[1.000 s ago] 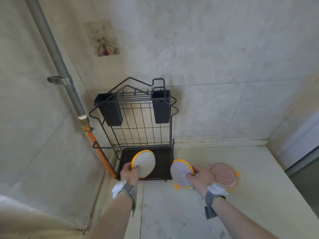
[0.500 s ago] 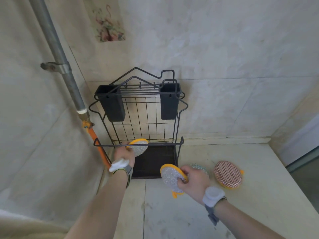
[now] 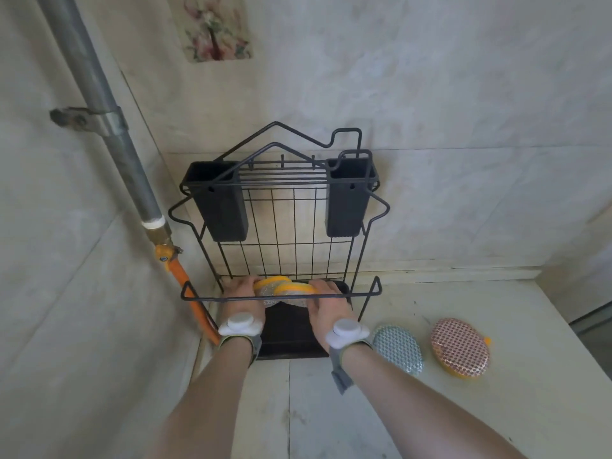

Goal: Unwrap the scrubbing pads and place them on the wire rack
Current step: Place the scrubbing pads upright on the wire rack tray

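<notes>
- Bare forearms reach away from me over the pale counter [image 3: 496,409], each wrist carrying a grey strap with a white round tracker.
- Just right of my right wrist, a teal-patterned pad [image 3: 397,347] lies on the counter, and a red-patterned pad [image 3: 460,347] with an orange edge lies right of that, the two close but apart.
- My left hand [image 3: 241,298] and right hand [image 3: 326,304] are both inside the black wire rack [image 3: 281,296], behind its front rail and above its dark base tray.
- The left fingers curl around the left edge of a yellow-rimmed silver scrubbing pad [image 3: 270,283]; the right fingers pinch a second yellow-rimmed pad [image 3: 294,291] at its right edge.
- The two pads meet and overlap between my hands; I cannot tell whether they rest on the rack.
- Farther back, two black cups [image 3: 218,200] hang on the rack's grid.
- A grey pipe [image 3: 109,127] runs down the far left wall.
</notes>
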Tool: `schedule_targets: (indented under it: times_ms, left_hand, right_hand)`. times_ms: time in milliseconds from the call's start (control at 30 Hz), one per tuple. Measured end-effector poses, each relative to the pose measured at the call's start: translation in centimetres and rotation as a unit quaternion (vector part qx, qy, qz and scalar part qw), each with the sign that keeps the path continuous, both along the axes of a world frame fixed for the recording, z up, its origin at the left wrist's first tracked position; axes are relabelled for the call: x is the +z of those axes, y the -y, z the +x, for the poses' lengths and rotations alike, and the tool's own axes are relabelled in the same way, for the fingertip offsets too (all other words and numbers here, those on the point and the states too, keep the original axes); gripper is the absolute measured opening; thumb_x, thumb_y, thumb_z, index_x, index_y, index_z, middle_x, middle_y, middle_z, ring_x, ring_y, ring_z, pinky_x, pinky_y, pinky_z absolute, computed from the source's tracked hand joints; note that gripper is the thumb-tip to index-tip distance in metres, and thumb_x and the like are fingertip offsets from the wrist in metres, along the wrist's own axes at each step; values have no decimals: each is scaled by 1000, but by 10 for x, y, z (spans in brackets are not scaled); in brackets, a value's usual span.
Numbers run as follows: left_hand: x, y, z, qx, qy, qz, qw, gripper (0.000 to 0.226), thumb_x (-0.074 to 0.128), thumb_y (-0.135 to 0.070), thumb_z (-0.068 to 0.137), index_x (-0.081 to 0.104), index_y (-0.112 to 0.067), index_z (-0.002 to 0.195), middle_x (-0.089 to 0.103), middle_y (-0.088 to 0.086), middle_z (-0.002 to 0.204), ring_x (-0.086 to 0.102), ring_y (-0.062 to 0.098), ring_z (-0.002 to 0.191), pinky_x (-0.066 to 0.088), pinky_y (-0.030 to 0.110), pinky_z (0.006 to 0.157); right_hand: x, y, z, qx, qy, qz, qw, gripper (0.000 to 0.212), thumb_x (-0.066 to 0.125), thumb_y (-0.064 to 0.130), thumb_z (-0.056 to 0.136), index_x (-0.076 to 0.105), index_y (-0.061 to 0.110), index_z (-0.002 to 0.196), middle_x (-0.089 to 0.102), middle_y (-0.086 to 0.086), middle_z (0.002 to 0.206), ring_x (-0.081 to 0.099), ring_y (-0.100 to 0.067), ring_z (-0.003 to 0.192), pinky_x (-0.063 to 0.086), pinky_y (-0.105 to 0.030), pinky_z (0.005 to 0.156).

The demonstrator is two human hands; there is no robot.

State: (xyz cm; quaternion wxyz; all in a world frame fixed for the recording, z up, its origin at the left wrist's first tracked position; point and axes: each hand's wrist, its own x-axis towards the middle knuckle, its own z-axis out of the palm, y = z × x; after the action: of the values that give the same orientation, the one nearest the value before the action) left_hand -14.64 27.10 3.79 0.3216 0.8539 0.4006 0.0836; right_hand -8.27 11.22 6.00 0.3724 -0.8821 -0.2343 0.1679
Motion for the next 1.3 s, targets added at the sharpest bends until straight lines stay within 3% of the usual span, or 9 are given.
schedule_targets:
  times_ms: [333,433,500,567,633,700,767,900,1300]
  left_hand:
    - [-6,-4,5,68,28,34,997,24,55,-25,90,52,-13,110,52,13,110,54,30,94,48,41,83]
    - [-11,4,-5,4,250,-72,966,103,72,-75,37,47,-5,108,51,11,101,52,21,87,51,36,87]
    - [-37,-1,-10,13,357,-234,904,142,74,-76,-3,47,2,112,55,7,101,62,15,91,49,31,90]
    - [-27,4,-13,-1,313,-284,906,111,85,-68,17,61,-8,108,71,6,104,69,9,97,47,31,94]
    - [-2,12,-11,28,229,-282,931,52,76,-38,75,57,-17,119,63,15,129,57,23,124,38,35,107]
    - [1,16,-10,37,50,-128,990,16,56,-18,93,64,-9,103,59,27,128,53,41,123,38,42,104]
    - [3,22,-12,7,-7,-34,999,13,54,-18,93,59,-9,85,67,26,113,60,41,109,45,44,93]
    - [-6,22,-19,-22,46,24,998,22,54,-17,92,64,-9,109,65,12,114,60,27,103,47,32,88]
    - [-11,89,-28,-35,-70,-173,982,30,58,-31,88,66,-22,115,69,8,115,62,29,108,47,31,92]
  right_hand:
    - [-3,-33,37,3,8,-76,997,39,37,16,97,45,15,135,47,-15,136,53,-36,118,45,-40,97]
    - [-4,-32,40,34,-3,-123,992,45,47,13,91,43,19,135,43,-12,137,46,-33,125,47,-45,97]
    - [-5,-30,40,43,-13,-177,983,51,51,6,86,43,18,135,39,-11,140,41,-33,128,46,-43,98]
    - [-6,-30,37,21,-8,-171,985,46,51,8,89,43,16,133,34,-9,144,46,-33,125,47,-41,94]
    - [-6,-30,32,-6,-14,-148,989,40,45,16,95,41,19,135,26,-6,151,54,-35,119,47,-39,87]
    - [-4,-29,26,-18,-1,-110,994,41,42,16,96,41,20,136,23,-5,152,58,-34,112,47,-36,82]
    - [-3,-26,25,-12,7,-82,997,43,44,11,94,41,17,137,24,-7,152,57,-30,114,43,-29,83]
    - [0,-13,15,19,-24,-93,995,55,43,17,97,24,13,148,15,-10,158,33,-29,140,34,-35,110]
    - [-27,101,-33,124,-23,-181,975,58,40,24,96,21,22,151,46,-9,142,53,-31,122,46,-41,99]
